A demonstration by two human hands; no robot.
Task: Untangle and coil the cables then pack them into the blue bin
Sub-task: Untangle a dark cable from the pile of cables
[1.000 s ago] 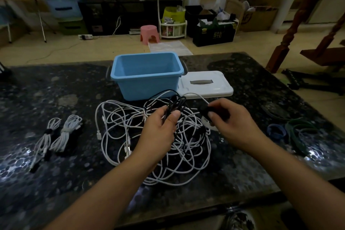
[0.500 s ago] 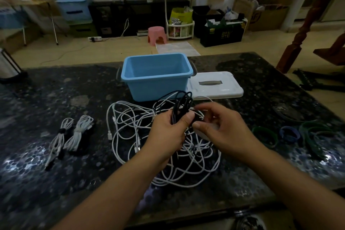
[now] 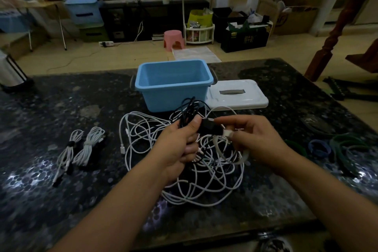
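Black cable being gripped in left hand, strap being pinched by right hand; wrapping snugly, keeping clear of white tangle

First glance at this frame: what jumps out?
The sprawl of tangled white cables at the centre of the dark table, with the left hand gripping a black cable bundle above it and the right hand pinching a strap end beside it. Behind stands the blue bin, nothing visible inside. Two tied white coils lie at left.
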